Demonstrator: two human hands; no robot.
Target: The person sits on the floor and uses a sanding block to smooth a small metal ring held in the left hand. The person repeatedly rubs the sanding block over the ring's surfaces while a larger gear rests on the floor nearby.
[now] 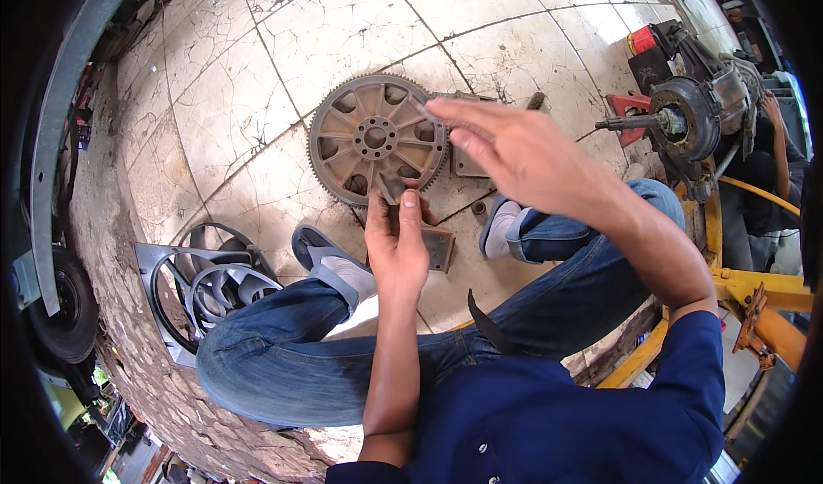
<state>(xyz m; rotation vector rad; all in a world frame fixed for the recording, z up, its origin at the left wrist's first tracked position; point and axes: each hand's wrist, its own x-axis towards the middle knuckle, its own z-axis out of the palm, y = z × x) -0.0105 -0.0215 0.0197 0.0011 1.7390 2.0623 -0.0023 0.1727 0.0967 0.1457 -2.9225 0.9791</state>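
Observation:
A round metal flywheel (347,154) with a toothed rim and spokes lies on the tiled floor in front of me. Over its near edge, my left hand (397,242) is closed, pinching a small, flat grey piece (391,189) that looks folded; its kind is unclear. My right hand (514,148) hovers above the flywheel's right side, fingers extended and pressed together, thumb beneath. At its fingertips shows a thin grey piece (428,113), too small to name. Metal blocks (440,249) sit beneath and beside the flywheel, partly hidden by my hands.
A black fan shroud (210,291) leans at the left by my knee. A small metal ring (478,208) lies near my right foot. Toward the right stand an axle with a brake drum (683,120), a yellow frame (763,289) and another person's arm (779,137).

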